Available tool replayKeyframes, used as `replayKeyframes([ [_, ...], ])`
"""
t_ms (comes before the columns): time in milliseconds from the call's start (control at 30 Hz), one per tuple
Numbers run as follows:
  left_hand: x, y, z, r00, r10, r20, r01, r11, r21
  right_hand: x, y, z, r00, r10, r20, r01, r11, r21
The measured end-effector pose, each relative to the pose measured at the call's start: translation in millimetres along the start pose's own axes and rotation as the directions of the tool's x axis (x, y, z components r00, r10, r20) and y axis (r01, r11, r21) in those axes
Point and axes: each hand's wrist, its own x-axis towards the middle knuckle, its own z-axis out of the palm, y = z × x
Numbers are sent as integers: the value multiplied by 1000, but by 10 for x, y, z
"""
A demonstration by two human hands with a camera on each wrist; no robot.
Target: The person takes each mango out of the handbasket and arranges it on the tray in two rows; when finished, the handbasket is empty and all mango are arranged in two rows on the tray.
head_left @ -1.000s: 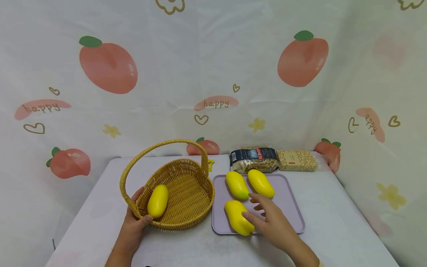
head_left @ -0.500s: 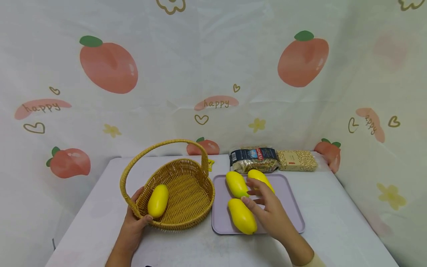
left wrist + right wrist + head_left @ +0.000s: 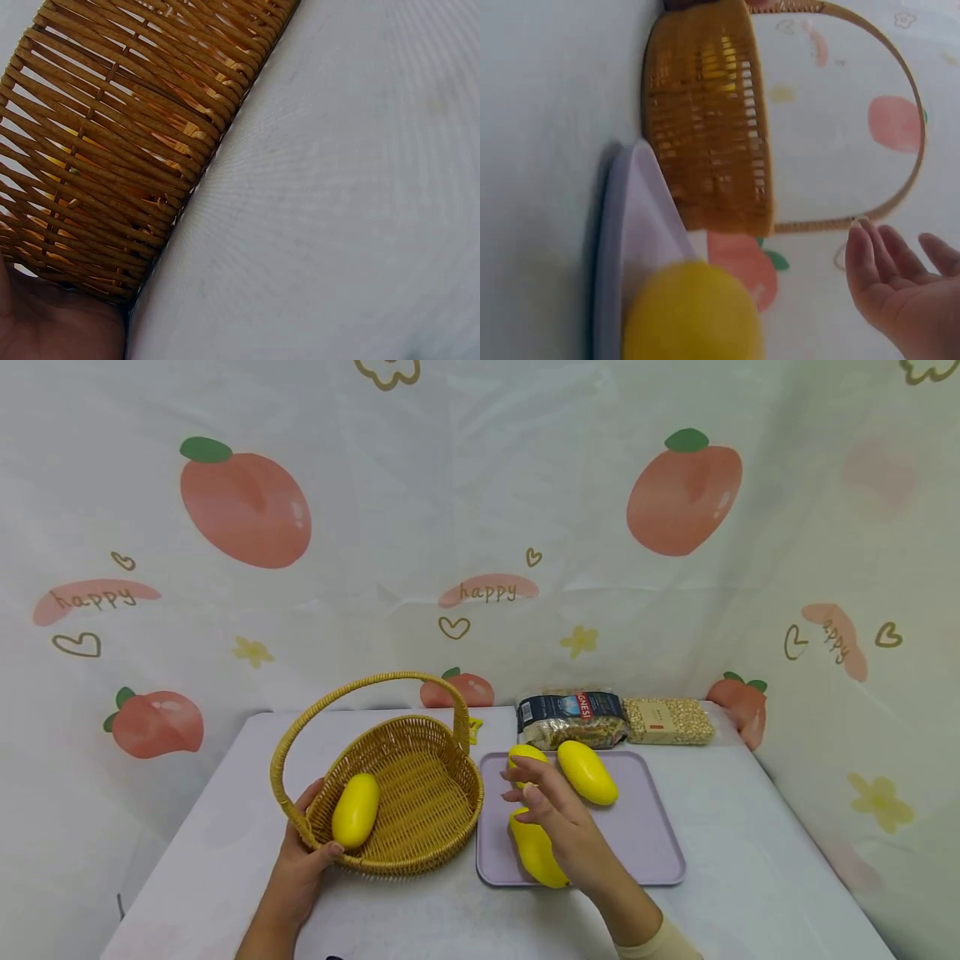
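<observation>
A wicker basket [image 3: 412,810] with a tall arched handle stands on the left, a yellow mango [image 3: 356,811] lying inside it at the left. My left hand [image 3: 302,860] grips the basket's left rim, thumb over the edge; in the left wrist view the palm [image 3: 60,322] shows against the woven side. My right hand [image 3: 573,831] hovers over the lilac tray [image 3: 637,835] with loosely bent fingers and holds nothing. Beneath it are a front mango [image 3: 532,852] and a back-left mango [image 3: 525,752], both partly hidden by the hand. A third mango [image 3: 587,772] lies at the tray's back.
Behind the tray lie a dark-labelled pasta bag [image 3: 572,718] and a pack of pale grains [image 3: 669,720]. A small yellow packet [image 3: 474,730] sits behind the basket. The basket's right side stands close to the tray's left edge. A peach-printed cloth [image 3: 375,527] hangs behind the table.
My right hand first moved back over the tray, then left across the back-left mango. The front mango rolled and shifted slightly. My left hand and the basket stayed put.
</observation>
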Motion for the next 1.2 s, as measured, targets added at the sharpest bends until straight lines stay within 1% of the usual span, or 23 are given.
replayKeyframes([
  [100,-2,9,7,1000,-1,1,1,1000,0,40,14,88,998,34,57,-39,995,93],
  [233,2,12,0,1000,-13,-2,13,1000,6,114,35,228,992,30,121,-56,975,213],
  [367,8,10,-12,1000,-16,-7,16,1000,14,207,77,387,987,30,157,-73,958,278],
  [500,3,16,-15,1000,-11,-11,11,1000,24,319,117,581,980,56,190,-106,959,262],
  [633,0,16,-3,1000,-9,-8,9,1000,18,432,135,778,974,92,205,-141,961,236],
  [767,-6,7,3,1000,-9,-4,9,1000,5,562,170,946,973,127,194,-174,953,248],
  [1000,-2,14,-19,1000,-16,1,16,1000,-3,817,273,1156,972,174,155,-208,948,241],
  [1067,1,19,-20,1000,-14,1,14,1000,-3,897,302,1217,971,184,152,-216,949,231],
  [1133,4,18,-16,1000,-16,-3,16,1000,1,964,324,1274,968,199,155,-227,954,196],
  [1200,6,12,-1,1000,-18,-6,18,1000,0,1018,347,1323,959,232,161,-257,953,158],
])
